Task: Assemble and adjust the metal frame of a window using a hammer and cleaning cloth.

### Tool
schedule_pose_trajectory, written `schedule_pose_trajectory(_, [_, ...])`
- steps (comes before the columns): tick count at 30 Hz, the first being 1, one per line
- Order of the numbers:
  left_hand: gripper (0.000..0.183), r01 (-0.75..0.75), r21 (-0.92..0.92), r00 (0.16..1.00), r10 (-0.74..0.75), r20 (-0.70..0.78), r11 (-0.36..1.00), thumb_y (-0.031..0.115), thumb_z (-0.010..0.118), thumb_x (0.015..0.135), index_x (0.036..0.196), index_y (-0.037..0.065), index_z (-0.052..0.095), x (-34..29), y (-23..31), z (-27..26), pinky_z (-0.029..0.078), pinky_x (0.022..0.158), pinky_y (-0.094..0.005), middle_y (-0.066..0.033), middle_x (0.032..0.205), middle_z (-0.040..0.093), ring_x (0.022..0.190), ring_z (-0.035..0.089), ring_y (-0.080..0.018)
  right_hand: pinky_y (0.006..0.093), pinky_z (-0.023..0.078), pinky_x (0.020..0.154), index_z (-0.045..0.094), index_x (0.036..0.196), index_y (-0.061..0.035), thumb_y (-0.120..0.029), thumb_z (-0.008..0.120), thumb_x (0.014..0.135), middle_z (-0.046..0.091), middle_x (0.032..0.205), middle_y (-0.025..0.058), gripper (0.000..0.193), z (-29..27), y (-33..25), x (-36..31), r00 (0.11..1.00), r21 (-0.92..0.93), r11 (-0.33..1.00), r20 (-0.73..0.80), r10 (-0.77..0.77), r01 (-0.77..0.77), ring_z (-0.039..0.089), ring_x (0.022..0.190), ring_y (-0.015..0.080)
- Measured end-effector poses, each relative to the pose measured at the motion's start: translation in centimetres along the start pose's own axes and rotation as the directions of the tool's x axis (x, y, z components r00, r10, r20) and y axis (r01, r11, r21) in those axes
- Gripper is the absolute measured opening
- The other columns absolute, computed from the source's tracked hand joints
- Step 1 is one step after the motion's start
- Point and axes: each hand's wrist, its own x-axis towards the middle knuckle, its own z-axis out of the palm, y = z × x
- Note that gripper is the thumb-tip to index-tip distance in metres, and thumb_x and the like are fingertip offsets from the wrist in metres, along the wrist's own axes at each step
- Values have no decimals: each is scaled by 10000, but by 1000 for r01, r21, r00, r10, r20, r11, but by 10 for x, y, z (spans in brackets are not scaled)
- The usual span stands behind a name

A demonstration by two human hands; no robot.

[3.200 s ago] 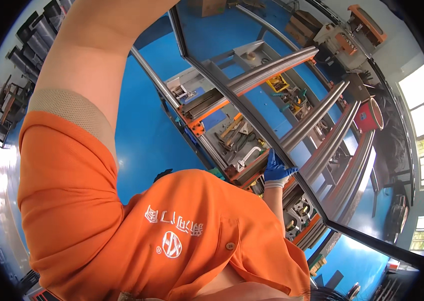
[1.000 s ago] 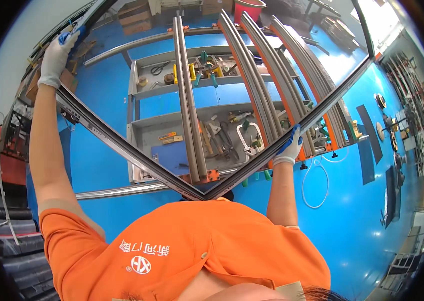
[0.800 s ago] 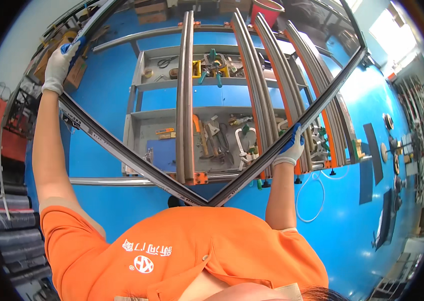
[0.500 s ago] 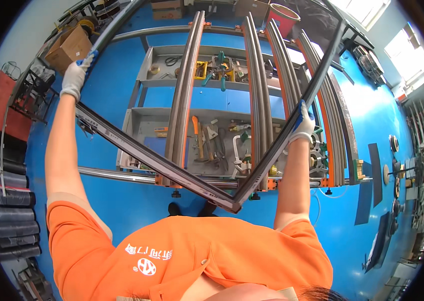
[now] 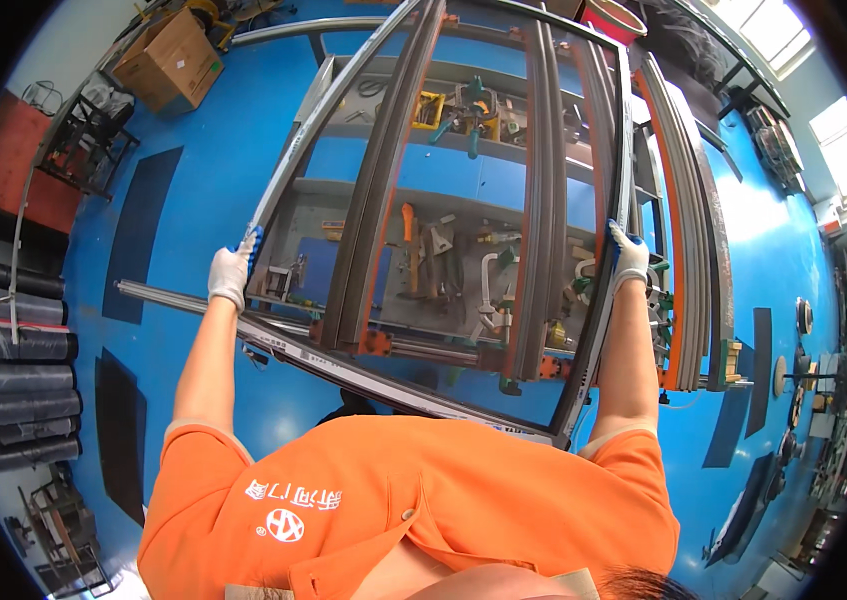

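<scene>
A large rectangular window-screen frame (image 5: pixel 383 381) with dark bars is held tilted in front of me, its near edge close to my orange shirt. Inside it the view looks dimmed, as through a fine mesh. My left hand (image 5: pixel 231 274), in a white and blue work glove, is closed round the left bar. Gloved the same way, my right hand (image 5: pixel 629 256) grips the right bar. Beneath the frame stands a work rack with long padded rails (image 5: pixel 383 200), partly seen through it.
Under the rails, a lower tray holds a hammer (image 5: pixel 413 262) and other hand tools. Green clamps (image 5: pixel 473 110) lie on the upper shelf. A cardboard box (image 5: pixel 171 62) stands far left, a red bucket (image 5: pixel 613 18) at the back. Wrapped rolls (image 5: pixel 21 378) are stacked at left.
The frame has turned and shifted right, its near corner now by my right side. My left hand has come nearer and inward; my right hand has moved slightly right. Both keep their grip.
</scene>
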Motion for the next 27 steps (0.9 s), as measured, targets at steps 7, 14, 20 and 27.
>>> schedule_pose_trajectory(7, [645,83,82,997,-83,-10,993,673,663,794,860,33,707,-17,-12,8,429,591,-346,-60,716,648,601,540,-208,247,506,627,644,953,68,-316,821,772,664,804,122,460,0,30,25,999,-109,993,-4,33,-33,609,663,179])
schedule_pose_trajectory(14, [578,77,-257,995,-56,86,963,589,686,838,956,25,731,-54,0,17,420,609,-270,-22,793,674,651,538,-129,280,486,681,683,918,19,-502,772,773,665,801,89,548,-16,26,66,998,-433,900,6,-59,56,585,687,174])
schedule_pose_trajectory(20, [500,153,-440,960,-28,277,885,499,701,881,1004,14,711,-54,5,51,429,661,-202,-2,875,681,717,553,-77,372,530,719,726,942,11,-631,695,760,700,823,113,668,-56,39,131,983,-702,708,-66,-172,76,649,735,270])
schedule_pose_trajectory(27, [508,105,-423,963,13,268,900,539,661,894,1037,52,689,-90,30,40,481,816,-226,-30,1001,701,860,628,-111,397,487,895,619,1251,-91,-499,642,810,609,1220,160,601,-26,-15,93,963,-878,415,157,-220,239,601,1051,339])
